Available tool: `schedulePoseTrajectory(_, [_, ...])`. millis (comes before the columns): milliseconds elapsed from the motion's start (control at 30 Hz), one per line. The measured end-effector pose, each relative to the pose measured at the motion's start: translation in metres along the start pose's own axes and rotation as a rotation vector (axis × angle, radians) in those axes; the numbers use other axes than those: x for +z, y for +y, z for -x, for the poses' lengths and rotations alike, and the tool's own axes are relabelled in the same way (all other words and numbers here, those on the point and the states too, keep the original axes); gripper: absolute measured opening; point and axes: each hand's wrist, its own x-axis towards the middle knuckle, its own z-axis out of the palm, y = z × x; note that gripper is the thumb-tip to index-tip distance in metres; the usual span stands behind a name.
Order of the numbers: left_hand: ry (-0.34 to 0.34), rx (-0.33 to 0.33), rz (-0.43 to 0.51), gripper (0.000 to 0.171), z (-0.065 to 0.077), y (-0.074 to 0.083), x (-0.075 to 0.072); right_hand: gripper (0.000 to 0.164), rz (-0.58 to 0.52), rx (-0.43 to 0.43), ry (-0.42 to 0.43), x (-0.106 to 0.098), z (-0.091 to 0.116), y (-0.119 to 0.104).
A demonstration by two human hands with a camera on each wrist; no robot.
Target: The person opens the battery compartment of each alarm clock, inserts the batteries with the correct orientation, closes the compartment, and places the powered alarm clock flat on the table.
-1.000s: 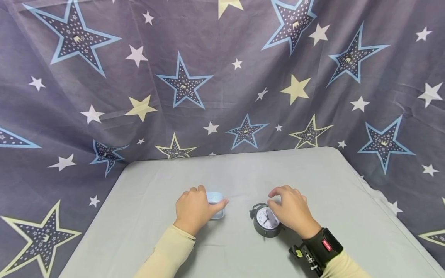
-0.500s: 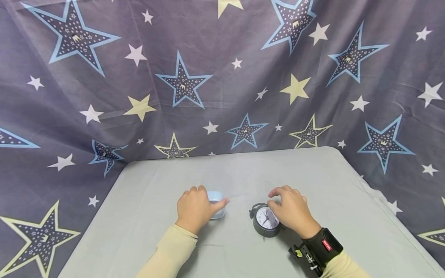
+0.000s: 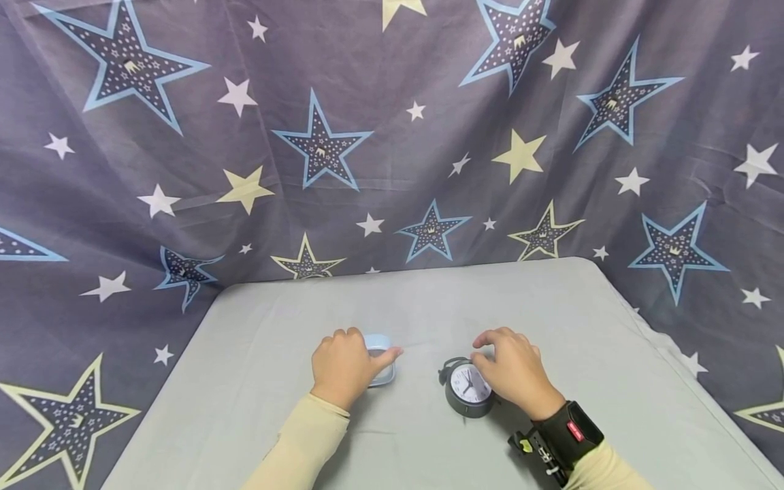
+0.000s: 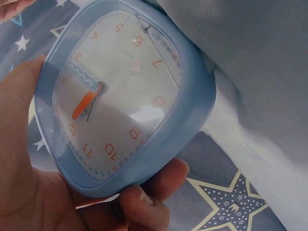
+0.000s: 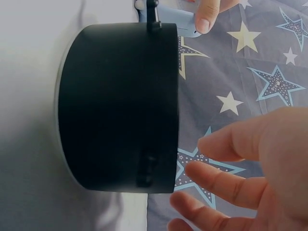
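My left hand [image 3: 344,367] grips a light blue square-cornered clock [image 3: 377,343], mostly hidden behind the hand in the head view. The left wrist view shows the clock's white face [image 4: 120,82] with orange numerals and a short orange hand; my thumb lies along one side and my fingertips [image 4: 144,204] curl at another. To the right, a round black alarm clock [image 3: 470,384] stands with its white dial up towards the head camera. Beside it hovers my right hand [image 3: 516,371], fingers loosely bent, holding nothing. In the right wrist view the fingers show past the black clock's dark side [image 5: 118,106].
Both clocks are over a table covered with a pale grey cloth [image 3: 416,442]. A dark curtain [image 3: 392,163] printed with stars hangs behind and along both sides. A black strap with a camera mount [image 3: 566,435] sits on the right wrist.
The blue clock has tilted slightly in my left hand, its top edge moving a little up and back. My right hand and the black alarm clock stay in place.
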Motion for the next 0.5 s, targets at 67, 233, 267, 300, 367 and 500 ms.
schedulePoseTrajectory(67, [-0.006,-0.005,0.001,0.081,-0.0002,-0.0001,0.0004,0.019,-0.001,0.000,-0.001,0.0005,-0.0001,0.0004])
schedulePoseTrajectory(233, [-0.024,-0.020,0.000,0.082,-0.0009,0.0000,0.0013,0.018,-0.023,-0.011,0.006,0.0017,-0.0006,0.0020])
schedulePoseTrajectory(267, [-0.026,-0.022,0.000,0.082,-0.0009,0.0001,0.0013,0.018,-0.032,-0.015,0.007,0.0019,-0.0007,0.0022])
schedulePoseTrajectory(300, [-0.028,-0.024,-0.002,0.082,-0.0009,0.0003,0.0014,0.018,-0.041,-0.021,0.007,0.0021,-0.0008,0.0026])
schedulePoseTrajectory(367, [-0.030,-0.025,-0.005,0.082,-0.0008,0.0005,0.0017,0.018,-0.052,-0.025,0.004,0.0027,-0.0008,0.0030])
schedulePoseTrajectory(500, [-0.034,-0.025,-0.019,0.082,-0.0006,0.0002,0.0033,0.018,-0.065,-0.026,-0.011,0.0043,-0.0003,0.0041])
